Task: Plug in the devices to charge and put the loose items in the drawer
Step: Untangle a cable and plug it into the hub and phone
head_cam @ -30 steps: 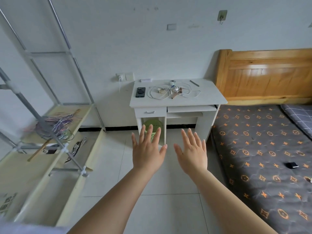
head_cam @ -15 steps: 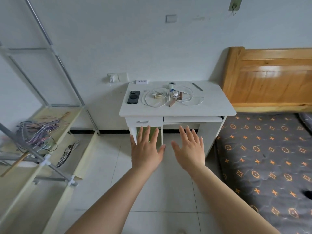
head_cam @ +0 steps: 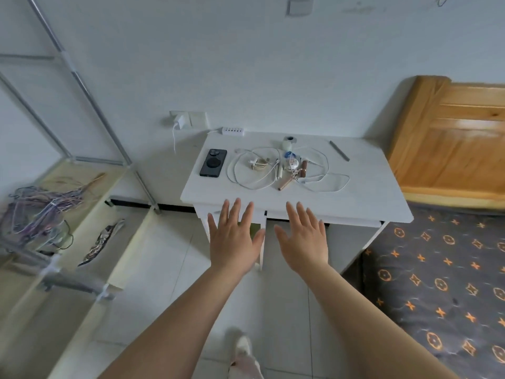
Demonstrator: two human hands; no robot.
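Both hands, left hand (head_cam: 234,243) and right hand (head_cam: 303,242), are spread flat and empty, probably reaching for the desk (head_cam: 377,187) where the phone (head_cam: 213,162) sits beside tangled cables (head_cam: 262,170) by the power strip (head_cam: 232,130).

A home bedroom — wooden bed (head_cam: 448,138), patterned mattress (head_cam: 437,269), small desk (head_cam: 369,187).

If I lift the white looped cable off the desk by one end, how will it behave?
The white looped cable is thin and lies in loose coils, so it will likely be floppy and trail. Its loops run among the small wooden and metal items, so it may well drag them along. It looks light.
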